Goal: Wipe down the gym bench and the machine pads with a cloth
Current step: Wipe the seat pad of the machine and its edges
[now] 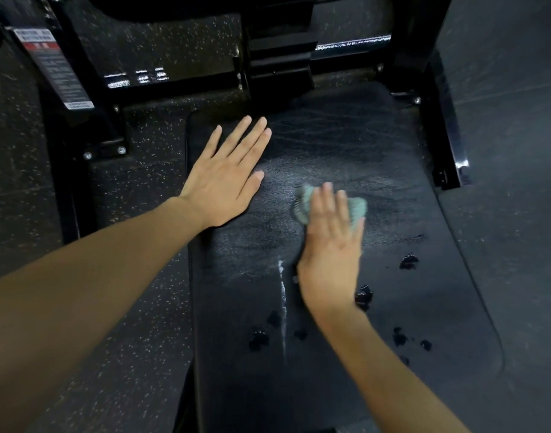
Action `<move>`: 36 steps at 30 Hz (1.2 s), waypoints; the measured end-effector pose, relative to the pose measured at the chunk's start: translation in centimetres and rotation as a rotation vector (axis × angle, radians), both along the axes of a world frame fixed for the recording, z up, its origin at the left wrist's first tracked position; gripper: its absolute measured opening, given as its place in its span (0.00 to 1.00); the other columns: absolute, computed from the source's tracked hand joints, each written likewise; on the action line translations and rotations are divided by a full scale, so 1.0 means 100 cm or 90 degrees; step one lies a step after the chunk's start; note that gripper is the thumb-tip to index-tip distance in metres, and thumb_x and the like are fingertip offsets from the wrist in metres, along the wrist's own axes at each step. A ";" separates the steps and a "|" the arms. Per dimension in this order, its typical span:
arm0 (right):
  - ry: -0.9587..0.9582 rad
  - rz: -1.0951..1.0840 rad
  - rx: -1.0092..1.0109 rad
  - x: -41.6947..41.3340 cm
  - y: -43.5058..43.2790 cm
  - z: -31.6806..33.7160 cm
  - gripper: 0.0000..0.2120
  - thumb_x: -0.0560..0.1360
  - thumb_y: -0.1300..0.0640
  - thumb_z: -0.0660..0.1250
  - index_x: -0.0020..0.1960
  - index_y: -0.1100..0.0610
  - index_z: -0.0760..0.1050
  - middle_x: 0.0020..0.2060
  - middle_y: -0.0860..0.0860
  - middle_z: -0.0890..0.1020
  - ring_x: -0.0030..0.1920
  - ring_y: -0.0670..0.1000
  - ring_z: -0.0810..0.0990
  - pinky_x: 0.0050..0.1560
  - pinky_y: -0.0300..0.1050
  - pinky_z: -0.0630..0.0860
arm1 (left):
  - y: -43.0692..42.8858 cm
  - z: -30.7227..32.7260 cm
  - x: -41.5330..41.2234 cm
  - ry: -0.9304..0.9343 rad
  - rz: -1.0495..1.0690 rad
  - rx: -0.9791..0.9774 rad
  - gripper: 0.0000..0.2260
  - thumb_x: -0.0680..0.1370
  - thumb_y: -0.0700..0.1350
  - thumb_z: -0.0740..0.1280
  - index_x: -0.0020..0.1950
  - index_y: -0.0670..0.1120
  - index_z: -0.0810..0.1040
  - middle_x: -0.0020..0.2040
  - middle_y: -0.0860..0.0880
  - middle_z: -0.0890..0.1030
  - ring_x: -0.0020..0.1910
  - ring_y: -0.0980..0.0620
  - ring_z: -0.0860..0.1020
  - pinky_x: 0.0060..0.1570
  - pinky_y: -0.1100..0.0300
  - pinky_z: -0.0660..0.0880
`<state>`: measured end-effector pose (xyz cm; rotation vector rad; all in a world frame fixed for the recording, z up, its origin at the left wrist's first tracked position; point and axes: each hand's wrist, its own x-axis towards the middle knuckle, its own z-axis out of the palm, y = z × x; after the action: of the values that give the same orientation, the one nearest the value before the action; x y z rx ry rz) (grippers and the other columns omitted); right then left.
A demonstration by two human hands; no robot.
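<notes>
Right grip [330,242], fingers flat and not curled, presses the teal cloth [358,207] onto the middle of the gym bench pad [346,142]; slightly blurred. Left grip [227,176] lies splayed on the pad's far left, holding nothing. Dark blotches [408,262] and a pale streak [282,295] sit nearer the body. Step, as judged: wiping the bench. The next move probably calls for drawing the cloth back over those marks.

Bench pad [377,145] lies open ahead until the black frame [280,67].
</notes>
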<state>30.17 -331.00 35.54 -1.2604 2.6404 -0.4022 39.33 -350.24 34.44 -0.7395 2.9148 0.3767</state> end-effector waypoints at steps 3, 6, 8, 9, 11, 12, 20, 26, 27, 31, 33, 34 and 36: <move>-0.012 0.130 -0.003 0.025 -0.002 0.001 0.36 0.69 0.69 0.59 0.78 0.58 0.62 0.77 0.53 0.64 0.78 0.55 0.59 0.75 0.62 0.51 | 0.011 0.000 -0.002 0.004 -0.006 0.001 0.28 0.82 0.53 0.43 0.82 0.44 0.48 0.82 0.49 0.48 0.81 0.49 0.45 0.78 0.47 0.42; -0.039 0.237 0.011 0.008 0.004 0.005 0.35 0.71 0.66 0.58 0.78 0.57 0.61 0.77 0.51 0.63 0.78 0.53 0.58 0.76 0.58 0.49 | 0.021 0.000 -0.003 0.008 -0.021 -0.005 0.27 0.83 0.52 0.44 0.82 0.45 0.49 0.82 0.49 0.48 0.81 0.49 0.45 0.78 0.46 0.43; -0.053 0.258 0.033 -0.017 0.012 0.006 0.37 0.71 0.70 0.56 0.79 0.55 0.57 0.79 0.49 0.59 0.79 0.50 0.52 0.77 0.56 0.46 | 0.027 0.001 -0.004 0.011 -0.021 -0.002 0.27 0.83 0.52 0.45 0.82 0.45 0.49 0.82 0.49 0.48 0.81 0.48 0.45 0.78 0.45 0.44; -0.057 0.245 0.043 -0.032 0.017 0.007 0.39 0.71 0.72 0.55 0.80 0.54 0.55 0.79 0.48 0.56 0.79 0.49 0.49 0.77 0.56 0.44 | 0.031 0.001 -0.005 0.013 -0.024 -0.002 0.27 0.83 0.52 0.45 0.82 0.45 0.50 0.82 0.49 0.48 0.81 0.48 0.45 0.78 0.44 0.44; -0.048 0.205 0.054 -0.065 0.027 0.006 0.41 0.71 0.75 0.55 0.80 0.52 0.52 0.79 0.47 0.54 0.79 0.47 0.47 0.78 0.55 0.44 | 0.040 0.001 -0.009 0.012 -0.032 -0.009 0.27 0.83 0.51 0.46 0.82 0.45 0.50 0.82 0.49 0.49 0.81 0.48 0.46 0.78 0.44 0.45; -0.041 0.187 0.053 -0.082 0.032 0.005 0.41 0.72 0.76 0.56 0.80 0.52 0.53 0.79 0.47 0.55 0.80 0.48 0.48 0.78 0.56 0.45 | 0.044 0.001 -0.010 0.010 -0.032 -0.013 0.27 0.83 0.51 0.46 0.82 0.45 0.50 0.82 0.49 0.49 0.81 0.48 0.46 0.78 0.44 0.45; -0.025 0.072 0.074 -0.146 0.049 0.009 0.33 0.78 0.73 0.55 0.80 0.57 0.55 0.79 0.52 0.57 0.80 0.53 0.51 0.79 0.59 0.48 | 0.055 0.001 -0.017 -0.006 -0.016 -0.035 0.27 0.84 0.52 0.45 0.82 0.46 0.49 0.82 0.49 0.49 0.81 0.47 0.46 0.78 0.43 0.46; -0.017 0.062 0.003 -0.081 0.042 0.008 0.39 0.68 0.76 0.54 0.78 0.60 0.61 0.77 0.55 0.64 0.78 0.58 0.58 0.75 0.66 0.56 | 0.057 0.001 -0.018 -0.003 -0.011 -0.047 0.27 0.83 0.51 0.46 0.82 0.46 0.50 0.82 0.50 0.50 0.81 0.47 0.48 0.78 0.43 0.47; -0.016 0.095 0.009 -0.066 0.041 0.008 0.40 0.66 0.75 0.55 0.78 0.60 0.61 0.77 0.55 0.63 0.78 0.58 0.58 0.75 0.65 0.57 | 0.057 0.002 -0.018 -0.003 -0.009 -0.046 0.27 0.83 0.51 0.46 0.82 0.46 0.50 0.82 0.50 0.50 0.81 0.47 0.48 0.78 0.43 0.47; -0.032 0.215 0.019 -0.021 0.041 0.010 0.40 0.65 0.67 0.61 0.78 0.58 0.62 0.77 0.52 0.64 0.78 0.55 0.59 0.75 0.60 0.56 | 0.057 0.002 -0.020 -0.004 -0.004 -0.037 0.27 0.83 0.50 0.47 0.82 0.46 0.51 0.82 0.50 0.50 0.81 0.47 0.47 0.78 0.43 0.47; -0.043 0.255 0.014 -0.023 0.043 0.011 0.41 0.64 0.69 0.64 0.77 0.57 0.63 0.76 0.51 0.65 0.77 0.53 0.60 0.74 0.58 0.54 | 0.057 0.003 -0.020 -0.006 -0.002 -0.036 0.27 0.83 0.51 0.47 0.82 0.46 0.51 0.82 0.50 0.50 0.81 0.48 0.48 0.78 0.43 0.47; -0.039 0.273 0.020 -0.031 0.044 0.011 0.42 0.64 0.70 0.64 0.77 0.56 0.62 0.77 0.51 0.65 0.77 0.52 0.60 0.74 0.58 0.54 | 0.057 0.003 -0.020 -0.007 -0.001 -0.036 0.27 0.83 0.51 0.47 0.82 0.47 0.51 0.82 0.50 0.50 0.81 0.48 0.48 0.78 0.43 0.47; -0.028 0.276 0.045 -0.053 0.050 0.011 0.45 0.63 0.74 0.61 0.79 0.54 0.57 0.77 0.49 0.62 0.78 0.51 0.57 0.75 0.58 0.52 | 0.057 0.004 -0.020 -0.011 0.001 -0.034 0.27 0.83 0.51 0.47 0.82 0.47 0.51 0.82 0.51 0.50 0.81 0.48 0.48 0.78 0.43 0.47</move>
<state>24.85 -325.97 36.60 -1.7179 2.2334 -0.2591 37.32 -344.57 34.81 -0.7493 2.9177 0.2928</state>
